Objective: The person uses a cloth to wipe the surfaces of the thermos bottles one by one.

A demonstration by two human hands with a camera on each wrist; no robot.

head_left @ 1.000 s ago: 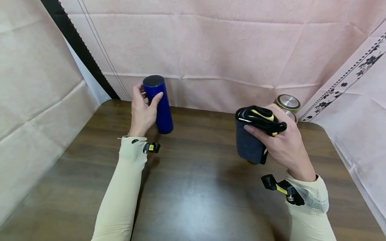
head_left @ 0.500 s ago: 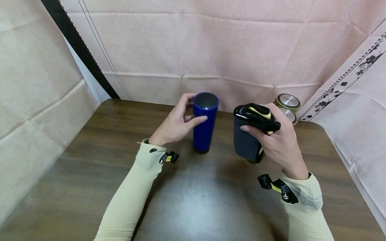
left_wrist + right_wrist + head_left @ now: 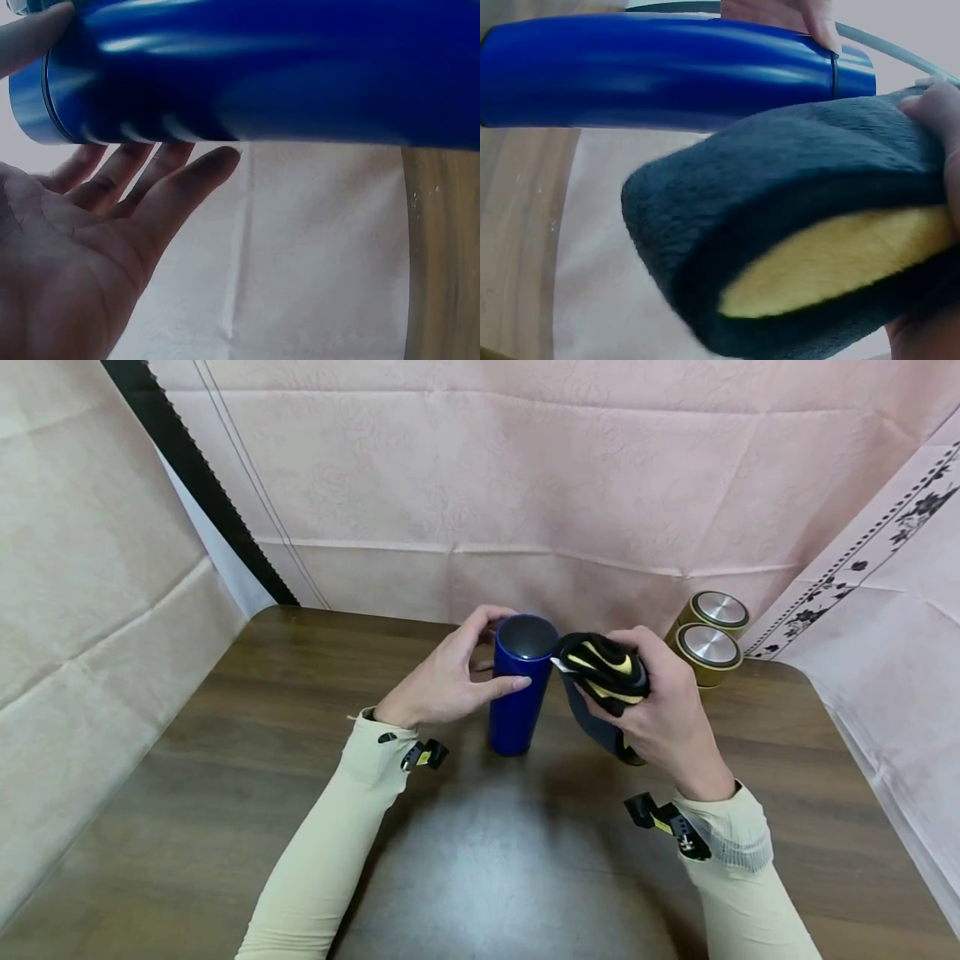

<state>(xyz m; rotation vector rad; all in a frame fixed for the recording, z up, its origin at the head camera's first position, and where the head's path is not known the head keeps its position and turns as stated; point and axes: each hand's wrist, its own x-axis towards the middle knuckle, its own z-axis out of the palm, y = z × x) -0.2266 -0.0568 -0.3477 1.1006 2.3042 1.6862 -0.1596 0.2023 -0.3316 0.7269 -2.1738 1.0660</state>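
Observation:
A blue cylindrical flask (image 3: pixel 517 710) with a dark top stands near upright over the middle of the table. My left hand (image 3: pixel 450 681) holds it near its top, thumb across the front and fingers behind, as the left wrist view also shows along the flask (image 3: pixel 300 75). Just to its right, my right hand (image 3: pixel 663 710) grips a folded cloth (image 3: pixel 600 672), dark grey-blue outside with yellow layers and black edging. The cloth's upper corner meets the flask's side near the top in the head view. In the right wrist view the fuzzy cloth (image 3: pixel 780 165) overlaps the flask's lower outline.
Two gold cans with silver lids, a front can (image 3: pixel 708 652) and a rear can (image 3: pixel 720 608), stand at the table's back right corner. Pale fabric (image 3: pixel 480 485) hangs behind the brown wooden table (image 3: pixel 225 777) and along both sides.
My left hand has brought the blue flask from the back left to the middle and nearer. My right hand has moved left with the folded cloth, tilting it against the flask and uncovering the gold cans.

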